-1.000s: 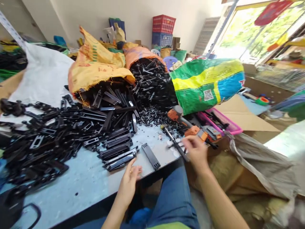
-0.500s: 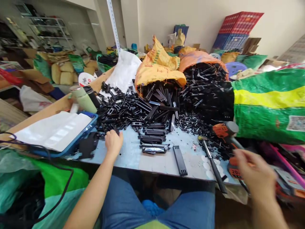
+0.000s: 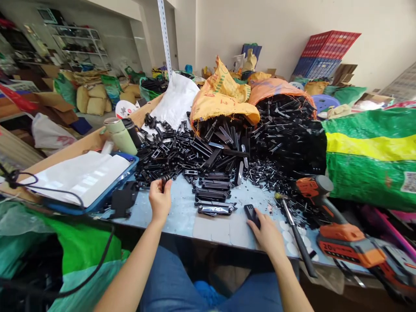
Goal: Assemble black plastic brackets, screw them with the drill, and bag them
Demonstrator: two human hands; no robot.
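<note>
Where lettering shows, only QR code (image 3: 408, 182) on green sack (image 3: 370, 160), unreadable. Left hand (image 3: 160, 200) pinches black clip (image 3: 165, 179); right hand (image 3: 267, 232) flat over strip (image 3: 250, 212). Pale blue table (image 3: 182, 214), cluttered storeroom.

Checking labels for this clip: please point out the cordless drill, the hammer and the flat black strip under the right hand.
cordless drill (image 3: 344, 236): head view, orange body.
hammer (image 3: 297, 236): head view, dark handle.
flat black strip (image 3: 250, 211): head view, exposed far end.

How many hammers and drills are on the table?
2: one hammer lying just right of the right hand, and one orange drill further right, beside the green sack. More tools could be hidden under the black parts.
</note>
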